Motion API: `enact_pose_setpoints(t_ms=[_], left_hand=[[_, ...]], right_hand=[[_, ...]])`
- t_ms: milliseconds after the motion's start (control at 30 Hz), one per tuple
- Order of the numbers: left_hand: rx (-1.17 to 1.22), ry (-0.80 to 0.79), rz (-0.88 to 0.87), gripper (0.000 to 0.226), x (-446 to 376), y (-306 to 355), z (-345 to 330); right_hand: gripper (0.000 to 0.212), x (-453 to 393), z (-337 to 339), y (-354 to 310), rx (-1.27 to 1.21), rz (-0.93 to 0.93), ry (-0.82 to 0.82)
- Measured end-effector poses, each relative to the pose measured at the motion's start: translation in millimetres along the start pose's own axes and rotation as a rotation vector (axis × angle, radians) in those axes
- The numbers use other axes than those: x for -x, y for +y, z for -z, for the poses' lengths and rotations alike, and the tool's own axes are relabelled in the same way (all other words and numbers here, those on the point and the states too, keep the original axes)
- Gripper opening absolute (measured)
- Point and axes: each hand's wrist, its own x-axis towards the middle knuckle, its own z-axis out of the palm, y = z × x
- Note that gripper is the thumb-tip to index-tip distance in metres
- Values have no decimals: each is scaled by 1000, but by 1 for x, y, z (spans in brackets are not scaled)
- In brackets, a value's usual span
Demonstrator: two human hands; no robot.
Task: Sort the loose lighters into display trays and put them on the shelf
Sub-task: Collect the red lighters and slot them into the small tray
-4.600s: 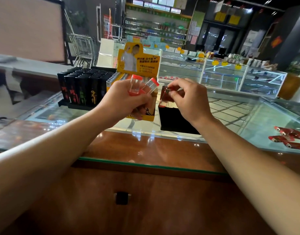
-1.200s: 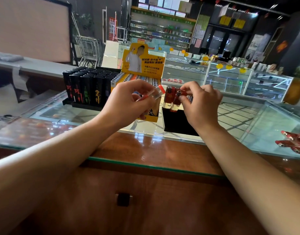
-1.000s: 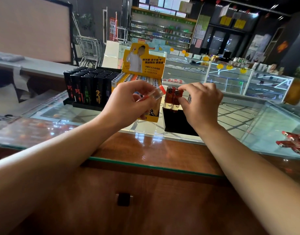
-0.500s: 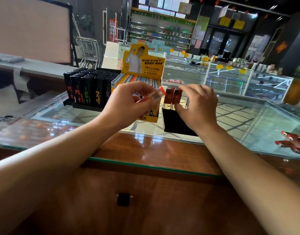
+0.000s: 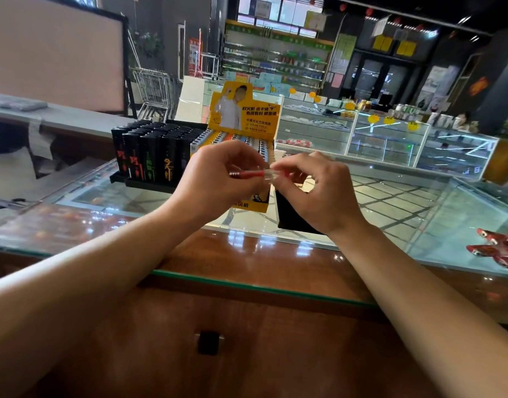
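We pinch a red-and-clear lighter (image 5: 254, 174) crosswise between both sets of curled fingers (image 5: 278, 171), left hand (image 5: 218, 179) meeting right hand (image 5: 319, 193). Our hands hide most of the black tray (image 5: 287, 214) and yellow display box (image 5: 247, 122) on the glass worktop (image 5: 419, 214).

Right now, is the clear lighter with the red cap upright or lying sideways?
Sideways. The clear lighter with the red cap lies level between the left hand and right hand, pinched at each end.
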Motion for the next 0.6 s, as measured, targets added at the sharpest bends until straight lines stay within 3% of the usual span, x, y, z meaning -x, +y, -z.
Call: enact_pose_setpoints(t_ms=[167, 333, 600], left_hand=[[173, 26, 42, 27, -2, 1, 2], [200, 20, 36, 24, 0, 4, 2], [20, -62, 7, 33, 3, 4, -2]], right_hand=[[12, 2, -1, 3, 2, -15, -41], [23, 2, -4, 1, -17, -4, -162], [17, 0, 7, -6, -175, -126, 32]])
